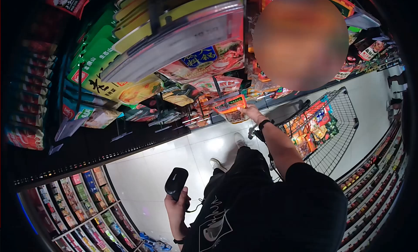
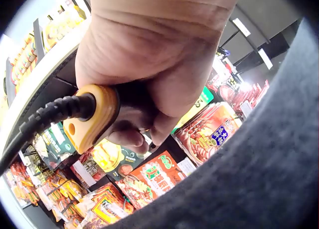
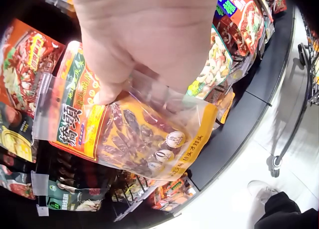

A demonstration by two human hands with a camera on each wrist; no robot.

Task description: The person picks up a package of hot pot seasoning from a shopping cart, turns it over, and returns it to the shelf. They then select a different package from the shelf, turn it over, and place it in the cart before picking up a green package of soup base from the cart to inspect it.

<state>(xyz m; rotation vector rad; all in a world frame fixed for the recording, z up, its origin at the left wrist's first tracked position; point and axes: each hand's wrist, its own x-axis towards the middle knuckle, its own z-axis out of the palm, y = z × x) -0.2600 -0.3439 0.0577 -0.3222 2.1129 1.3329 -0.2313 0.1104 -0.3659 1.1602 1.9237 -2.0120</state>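
My right hand (image 1: pixel 253 112) pinches the top edge of a plastic packet (image 3: pixel 137 137) with its thumb and fingers. The packet has an orange-yellow border, large dark characters and a see-through front showing dark reddish-brown contents. It hangs in front of the shelf pegs, overlapping a clear price tag holder (image 3: pixel 44 109) in the right wrist view. Lower and to the left, my left hand (image 1: pixel 175 210) grips a black barcode scanner (image 1: pixel 176 181) by its handle. A black cord (image 2: pixel 45 114) leaves the handle's yellow-edged end in the left wrist view; the palm hides most of the handle there.
Seasoning packets (image 1: pixel 104 73) hang in rows on the shelf ahead, behind clear tag holders (image 1: pixel 183 34). A wire shopping cart (image 1: pixel 344 126) with several bright packets stands at the right. More stocked shelves (image 1: pixel 82 199) line the lower left. Pale floor tiles (image 1: pixel 148 173) lie below.
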